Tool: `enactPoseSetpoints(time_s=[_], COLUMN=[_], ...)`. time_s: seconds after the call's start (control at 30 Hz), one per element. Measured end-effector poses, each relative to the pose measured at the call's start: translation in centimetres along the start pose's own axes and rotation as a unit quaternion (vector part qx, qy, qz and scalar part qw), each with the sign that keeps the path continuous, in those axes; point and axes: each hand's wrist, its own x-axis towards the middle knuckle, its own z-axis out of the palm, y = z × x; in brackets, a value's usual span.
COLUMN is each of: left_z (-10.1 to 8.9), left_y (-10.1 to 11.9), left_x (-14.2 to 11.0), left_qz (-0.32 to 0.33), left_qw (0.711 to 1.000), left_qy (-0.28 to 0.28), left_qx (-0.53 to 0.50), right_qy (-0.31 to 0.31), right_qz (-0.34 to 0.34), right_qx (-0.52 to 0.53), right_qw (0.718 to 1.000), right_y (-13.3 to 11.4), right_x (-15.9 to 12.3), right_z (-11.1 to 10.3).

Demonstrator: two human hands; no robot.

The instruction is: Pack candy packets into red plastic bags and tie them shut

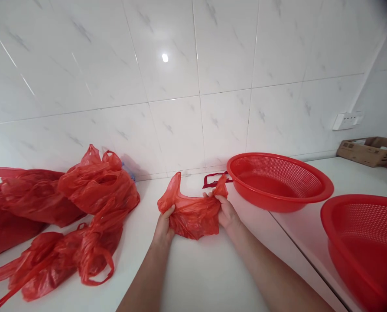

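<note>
While both hands have a thin red bag (196, 216) stretched between them, the weak spot is the plastic. Bag is over the white table (209, 277), well apart from the tied-up bags (99, 190) on the left; can't tell if its bottom edge touches the tabletop. Left hand (164, 227): thumb pressed on the front of the bag's side, other fingers mostly hidden behind it, so can't call their exact grip. Right hand (226, 212): thumb and fingers pinching the opposite side, just below the right handle (221, 186). Left handle (174, 186) stands up free. Risks as I judge them: pulling the hands apart too hard could split the film, likeliest where handle meets body. Creased layers may cling, so a pinch could catch two plies and the mouth won't part. Swinging right could snag the film on the far basket (261, 197) or drag the dark red strip (209, 180) beside it. Left side: loose handles could hook the left forearm if it sweeps across, and pull a bag over.
</note>
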Motion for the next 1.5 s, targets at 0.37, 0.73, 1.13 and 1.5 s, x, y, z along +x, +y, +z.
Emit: enactPoseSetpoints(time_s=[0.37,0.73,1.13,1.5], left_z=[0.4,1.4,3.5,1.3], left_y=[-0.5,-0.8,-1.1,-1.7], left_x=[-1.2,-2.8,-4.9,-2.7], left_qz=[-0.041,-0.129,0.303,0.162], left_qw=[0.999,0.970,0.873,0.918], left_qy=[-0.019,-0.191,-0.101,-0.065], left_qx=[0.018,0.082,0.368,0.356], right_qy=[-0.064,-0.162,-0.036,-0.124], right_qz=[0.072,0.085,0.026,0.141], right_qx=[-0.105,-0.238,-0.293,-0.249], right_qw=[0.990,0.954,0.955,0.950], right_y=[1.0,1.7,1.4,0.0], right_x=[-0.1,-1.7,-0.3,-1.6], right_z=[0.6,1.3,0.4,-0.4])
